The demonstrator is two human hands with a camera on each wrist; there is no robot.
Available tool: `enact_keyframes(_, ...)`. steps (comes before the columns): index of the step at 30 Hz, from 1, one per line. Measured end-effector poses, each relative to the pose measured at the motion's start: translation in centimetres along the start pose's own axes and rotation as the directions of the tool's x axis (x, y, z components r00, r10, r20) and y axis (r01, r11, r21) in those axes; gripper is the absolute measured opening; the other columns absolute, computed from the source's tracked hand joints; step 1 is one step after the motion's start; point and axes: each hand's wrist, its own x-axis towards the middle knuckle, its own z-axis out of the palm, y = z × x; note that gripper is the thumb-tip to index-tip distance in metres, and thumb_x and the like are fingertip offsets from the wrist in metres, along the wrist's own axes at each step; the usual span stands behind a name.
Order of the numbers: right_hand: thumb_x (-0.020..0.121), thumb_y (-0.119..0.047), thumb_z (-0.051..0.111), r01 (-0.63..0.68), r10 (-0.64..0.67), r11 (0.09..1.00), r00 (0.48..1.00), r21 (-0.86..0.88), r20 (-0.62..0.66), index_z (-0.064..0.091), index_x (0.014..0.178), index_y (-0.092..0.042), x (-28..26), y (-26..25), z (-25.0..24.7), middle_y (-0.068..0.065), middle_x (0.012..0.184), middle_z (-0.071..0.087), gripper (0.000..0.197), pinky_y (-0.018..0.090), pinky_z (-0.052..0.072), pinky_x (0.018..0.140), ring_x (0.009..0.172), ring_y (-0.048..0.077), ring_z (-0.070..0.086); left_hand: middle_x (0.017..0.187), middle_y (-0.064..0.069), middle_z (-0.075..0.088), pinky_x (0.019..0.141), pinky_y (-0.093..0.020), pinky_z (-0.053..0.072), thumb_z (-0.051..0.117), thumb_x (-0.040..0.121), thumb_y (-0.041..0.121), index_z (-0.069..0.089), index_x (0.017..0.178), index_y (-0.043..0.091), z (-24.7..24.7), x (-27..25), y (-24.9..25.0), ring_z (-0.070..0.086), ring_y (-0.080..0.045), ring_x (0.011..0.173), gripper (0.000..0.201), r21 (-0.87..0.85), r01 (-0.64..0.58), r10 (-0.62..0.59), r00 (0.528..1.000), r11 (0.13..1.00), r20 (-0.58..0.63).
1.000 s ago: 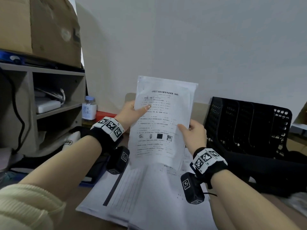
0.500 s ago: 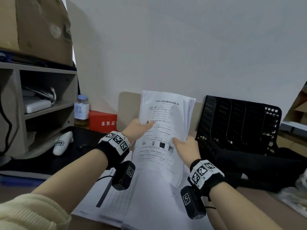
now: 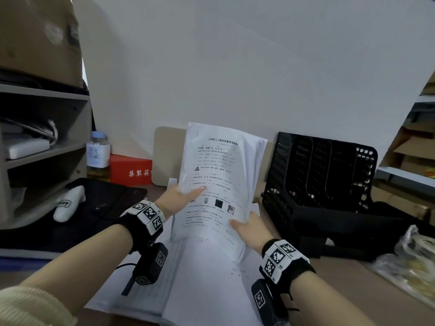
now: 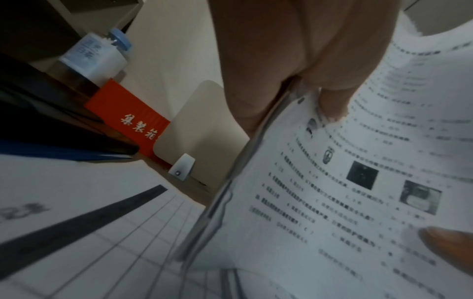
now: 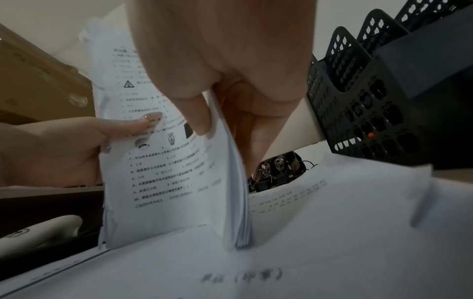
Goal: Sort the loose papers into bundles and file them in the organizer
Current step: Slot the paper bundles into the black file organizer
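Observation:
I hold a bundle of printed sheets [image 3: 219, 175] upright on its lower edge, standing on the loose papers [image 3: 188, 285] spread over the desk. My left hand [image 3: 181, 196] grips the bundle's left edge, thumb across the front page [image 4: 358, 182]. My right hand [image 3: 247, 228] pinches the bundle's right edge [image 5: 230, 182] low down, thumb in front and fingers behind. The black mesh organizer [image 3: 329, 175] with several upright slots stands just right of the bundle, and its slots look empty.
A red box [image 3: 131, 170] and a small bottle [image 3: 97, 151] stand at the back left by a grey shelf unit [image 3: 44, 147]. A white device [image 3: 68, 203] lies on a black mat. A crinkled plastic bag [image 3: 414, 262] sits at the right. A cardboard box [image 3: 40, 36] tops the shelf.
The bundle has come down from in the air to stand on the desk papers, nearer the organizer. My right hand slid lower along its right edge; both hands keep their hold.

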Motion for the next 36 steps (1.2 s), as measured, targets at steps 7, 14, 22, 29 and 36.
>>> enact_keyframes(7,0.089,-0.029,0.060,-0.044,0.041,0.998,0.997,-0.049,-0.071,0.058,0.119,-0.006,0.3,0.5,-1.0,0.003,0.115,0.064,0.038,0.034,0.051,0.094,0.107,0.022,0.062,0.108,0.004,0.074,0.094,-0.039,0.054,0.070,0.085,0.043,0.067,0.119,0.018,1.5,0.7,0.6,0.069,-0.014,0.101,0.042,0.017,-0.044,0.044,0.999,0.999,0.015)
enact_keyframes(14,0.090,-0.033,0.057,-0.036,0.037,0.999,0.992,0.014,-0.124,0.059,0.128,-0.013,0.0,1.3,-1.9,0.001,0.120,0.065,0.042,0.040,0.050,0.099,0.110,0.020,0.061,0.100,0.005,0.075,0.077,-0.027,0.058,0.067,0.085,0.049,0.068,0.110,0.021,3.4,1.0,1.2,0.071,-0.010,0.090,0.038,-0.007,-0.034,0.034,0.999,0.999,0.027)
enact_keyframes(22,0.102,-0.023,0.042,0.203,-0.170,0.977,0.927,0.068,-0.335,0.060,0.124,-0.014,-2.8,-1.7,-5.8,-0.003,0.116,0.063,0.030,0.031,0.043,0.103,0.111,0.013,0.056,0.094,-0.009,0.075,0.078,-0.041,0.060,0.064,0.084,0.056,0.069,0.100,0.010,6.8,2.9,5.8,0.073,-0.025,0.086,0.049,-0.120,-0.111,0.098,0.989,0.987,-0.108)
enact_keyframes(29,0.102,-0.018,0.040,0.283,-0.167,0.947,0.836,0.150,-0.523,0.058,0.118,-0.019,-4.0,-2.6,-10.1,-0.009,0.102,0.061,0.024,0.030,0.045,0.098,0.104,0.015,0.058,0.141,-0.001,0.045,0.097,-0.040,0.047,0.068,0.086,0.041,0.019,0.149,0.026,10.9,3.4,9.4,0.053,-0.022,0.122,0.082,-0.043,-0.196,0.184,0.963,0.980,-0.197)
enact_keyframes(36,0.103,-0.021,0.036,0.323,-0.127,0.939,0.646,0.119,-0.753,0.051,0.131,-0.015,-4.3,-3.1,-13.0,-0.002,0.108,0.057,0.032,0.023,0.036,0.086,0.097,0.014,0.051,0.138,0.013,0.050,0.108,-0.031,0.041,0.064,0.090,0.041,0.037,0.143,0.031,17.8,0.4,11.5,0.049,-0.002,0.123,0.060,-0.050,-0.408,0.408,0.883,0.912,0.231)
